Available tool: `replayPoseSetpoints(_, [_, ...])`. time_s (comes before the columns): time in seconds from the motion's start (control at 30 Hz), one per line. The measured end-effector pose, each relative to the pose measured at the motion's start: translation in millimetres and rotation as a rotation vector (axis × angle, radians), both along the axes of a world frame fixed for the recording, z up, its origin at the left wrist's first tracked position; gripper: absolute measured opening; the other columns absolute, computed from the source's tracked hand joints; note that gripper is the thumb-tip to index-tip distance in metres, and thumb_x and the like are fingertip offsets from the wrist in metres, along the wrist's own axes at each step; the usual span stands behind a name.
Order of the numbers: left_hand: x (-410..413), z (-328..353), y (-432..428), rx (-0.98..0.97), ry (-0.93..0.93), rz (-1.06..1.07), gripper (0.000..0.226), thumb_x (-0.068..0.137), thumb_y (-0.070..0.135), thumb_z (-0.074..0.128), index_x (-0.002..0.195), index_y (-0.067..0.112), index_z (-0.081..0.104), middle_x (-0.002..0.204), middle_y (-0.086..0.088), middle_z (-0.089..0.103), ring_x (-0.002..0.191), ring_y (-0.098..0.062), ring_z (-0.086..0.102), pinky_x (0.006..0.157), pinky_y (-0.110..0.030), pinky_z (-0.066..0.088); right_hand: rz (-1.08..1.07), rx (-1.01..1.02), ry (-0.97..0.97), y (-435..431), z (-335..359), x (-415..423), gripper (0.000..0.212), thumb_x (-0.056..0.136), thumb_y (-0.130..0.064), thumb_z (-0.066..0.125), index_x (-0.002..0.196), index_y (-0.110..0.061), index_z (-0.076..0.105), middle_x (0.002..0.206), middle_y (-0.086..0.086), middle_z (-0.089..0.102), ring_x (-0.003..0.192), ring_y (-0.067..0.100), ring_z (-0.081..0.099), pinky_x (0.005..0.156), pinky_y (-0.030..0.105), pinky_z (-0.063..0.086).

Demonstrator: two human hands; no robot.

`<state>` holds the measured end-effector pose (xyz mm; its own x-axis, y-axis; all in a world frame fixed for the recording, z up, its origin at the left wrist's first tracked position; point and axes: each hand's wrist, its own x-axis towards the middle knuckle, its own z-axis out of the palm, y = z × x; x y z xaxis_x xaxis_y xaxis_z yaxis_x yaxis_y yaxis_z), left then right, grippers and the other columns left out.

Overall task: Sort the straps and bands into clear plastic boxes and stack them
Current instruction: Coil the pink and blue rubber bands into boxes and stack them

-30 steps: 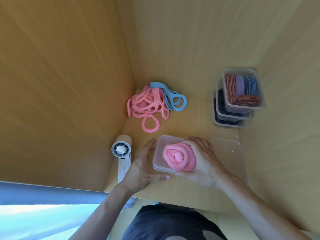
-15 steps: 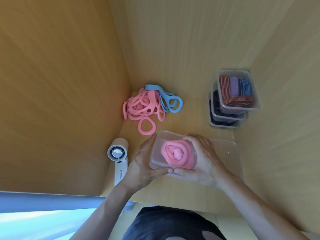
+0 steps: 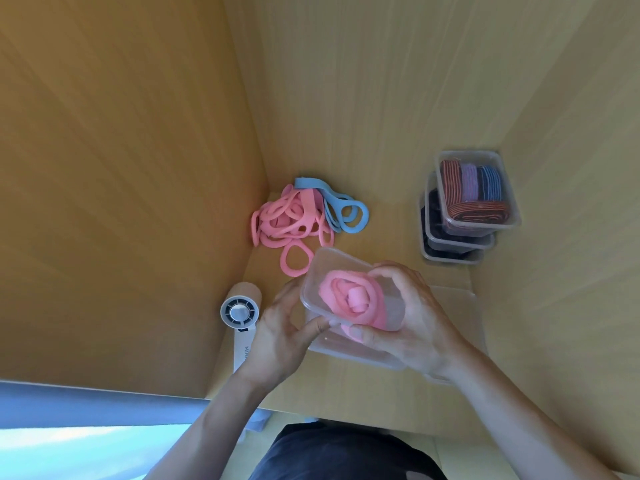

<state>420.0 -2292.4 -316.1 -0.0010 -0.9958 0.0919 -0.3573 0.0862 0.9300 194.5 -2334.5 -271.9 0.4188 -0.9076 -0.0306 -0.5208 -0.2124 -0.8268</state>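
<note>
Wooden table (image 3: 384,233) and walls of pale yellow-brown frame the scene. At the far left a white handheld fan (image 3: 239,312) lies on the table by the left wall. Behind it, in the corner, sits a loose pile of pink bands (image 3: 287,221), with a few blue bands (image 3: 344,211) touching its right side. The left hand (image 3: 278,336) pinches the near left rim of a clear plastic box (image 3: 334,265), thumb against the edge. The box is tilted, its opening turned up toward the camera, just in front of the pink pile. Inside it a coiled pink band (image 3: 353,299) fills most of the space. The right hand (image 3: 419,327) grips the box's right side, fingers curled over the far rim and thumb pressed at the near edge by the coil. A clear lid (image 3: 465,306) lies flat on the table under that hand. Against the right wall stands a stack of three clear boxes (image 3: 479,216), the top one holding striped red, purple and blue straps (image 3: 474,188), the lower two dark contents.
</note>
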Motion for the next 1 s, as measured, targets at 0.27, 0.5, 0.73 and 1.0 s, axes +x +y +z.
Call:
replayPoseSetpoints(0.27, [-2.6,37.5,-8.6,-0.093,0.132,0.033,0.050,0.092,0.054,0.064,0.136,0.031,0.059,0.136,0.008,0.063,0.132,-0.022,0.054,0.105,-0.036,0.045,-0.044,-0.090,-0.291,-13.4,36.9,-15.3,0.057,0.089,-0.051,0.062,0.138,-0.024,0.053,0.147,-0.010,0.049,0.142,0.012,0.041,0.116,0.034,0.033])
replayPoseSetpoints(0.5, [-18.1,50.9,-24.5,-0.100,0.282,0.049,0.062,0.091,0.054,0.065,0.144,0.023,0.053,0.139,0.006,0.062,0.131,-0.014,0.056,0.104,-0.027,0.047,-0.058,0.208,-0.617,-11.2,44.2,-41.3,0.070,0.083,-0.062,0.069,0.144,-0.038,0.048,0.140,0.001,0.060,0.133,0.025,0.055,0.109,0.045,0.044])
replayPoseSetpoints(0.73, [-33.8,52.6,-45.6,-0.082,0.285,0.092,0.032,0.085,0.054,0.064,0.101,0.028,0.072,0.093,0.003,0.076,0.091,-0.010,0.070,0.079,-0.021,0.052,-0.230,0.098,-0.583,-7.8,37.3,-41.9,0.060,0.080,-0.033,0.074,0.136,-0.019,0.057,0.147,0.005,0.053,0.134,0.018,0.053,0.108,0.041,0.047])
replayPoseSetpoints(1.0, [-65.4,71.8,-85.5,-0.023,0.360,-0.006,0.033,0.097,0.042,0.060,0.112,0.016,0.072,0.104,-0.009,0.075,0.104,-0.023,0.069,0.098,-0.053,0.052,-0.386,-0.077,-0.625,-19.9,41.6,-54.3,0.049,0.079,-0.022,0.079,0.125,-0.017,0.063,0.142,0.002,0.054,0.116,0.023,0.065,0.082,0.027,0.055])
